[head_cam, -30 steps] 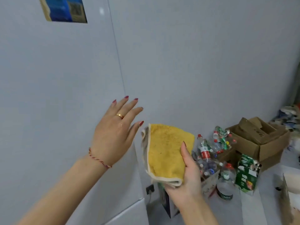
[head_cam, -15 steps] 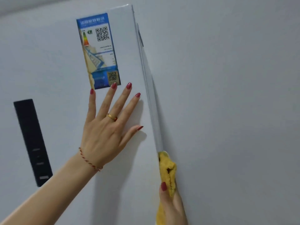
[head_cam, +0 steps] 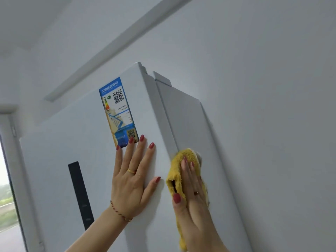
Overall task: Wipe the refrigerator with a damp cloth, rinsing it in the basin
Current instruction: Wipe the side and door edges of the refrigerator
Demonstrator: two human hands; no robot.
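energy label above left hand | black panel left | wall right

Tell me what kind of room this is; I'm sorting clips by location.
Probably a home kitchen or utility corner: a tall white refrigerator with an energy label stands against a plain wall, beside a window.

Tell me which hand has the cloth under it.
The right hand: it presses the yellow cloth on the refrigerator's side panel. The left hand lies bare and flat on the door front.
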